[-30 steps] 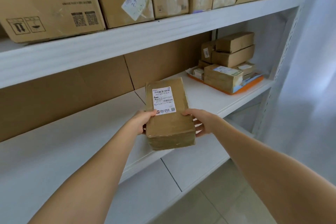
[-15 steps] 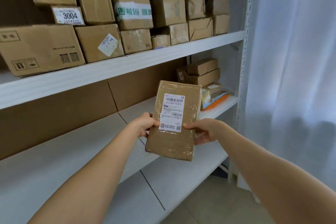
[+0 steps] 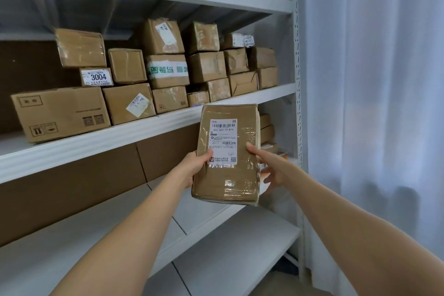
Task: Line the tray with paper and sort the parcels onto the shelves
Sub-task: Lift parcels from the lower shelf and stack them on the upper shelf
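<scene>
Fingers of left hand [image 3: 192, 170] and right hand [image 3: 269, 170] gripping taped parcel [image 3: 228, 154], upright, before stacked shelf [image 3: 144, 125]

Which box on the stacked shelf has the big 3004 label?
The small box at the left, wedged between the large bottom carton and a taped box above; no other label shows large digits.

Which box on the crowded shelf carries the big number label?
On the crowded shelf, go to the left-hand stack. The small box sits on the largest carton, under a taped box. Only it has a white label printed 3004.
</scene>
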Demonstrator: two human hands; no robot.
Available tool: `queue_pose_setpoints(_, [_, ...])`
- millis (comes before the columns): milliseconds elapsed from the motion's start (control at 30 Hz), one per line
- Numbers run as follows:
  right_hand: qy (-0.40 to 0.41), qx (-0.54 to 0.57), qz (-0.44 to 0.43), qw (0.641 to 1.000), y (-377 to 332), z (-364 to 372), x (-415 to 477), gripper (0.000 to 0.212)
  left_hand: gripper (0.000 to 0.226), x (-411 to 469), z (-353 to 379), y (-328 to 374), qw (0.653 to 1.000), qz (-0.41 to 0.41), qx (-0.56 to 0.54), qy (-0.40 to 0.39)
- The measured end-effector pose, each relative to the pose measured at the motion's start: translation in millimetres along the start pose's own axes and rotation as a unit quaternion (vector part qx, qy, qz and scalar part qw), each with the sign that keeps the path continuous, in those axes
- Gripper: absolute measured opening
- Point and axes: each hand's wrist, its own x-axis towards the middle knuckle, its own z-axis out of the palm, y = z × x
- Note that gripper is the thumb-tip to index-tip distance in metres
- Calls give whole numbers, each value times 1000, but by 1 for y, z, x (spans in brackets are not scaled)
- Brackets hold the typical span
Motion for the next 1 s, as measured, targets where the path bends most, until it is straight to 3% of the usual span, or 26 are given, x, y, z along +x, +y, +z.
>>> queue_pose_setpoints(200, [24,47,-13,999,-8,-10,2,97,45,7,1,8,998,-2,-46,30])
queue_pose_setpoints(400, [79,174,-62,980,-20,-4,14,120,43,3,8,28,997,10,-57,45])
queue_pose_setpoints(500, [84,206,-98,970,-31,-1,10,106,42,-4,6,41,996,41,-63,52])
queue_pose_setpoints(633, [57,229,-126,964,-48,3,6,124,44,-20,-6,62,993,82,-56,67])
queue_pose_setpoints(767, [27,246,-185,951,-70,23,-11,71,47,-47,-24,87,986,117,-58,107])
queue_pose_setpoints(900, [-9,241,-219,945,-98,51,-23,73,53,-80,-50,111,974,142,-52,166])
queue_pose_setpoints(1000, [-52,236,-249,938,-120,78,-38,56,48,-110,-75,127,961,165,-55,213])
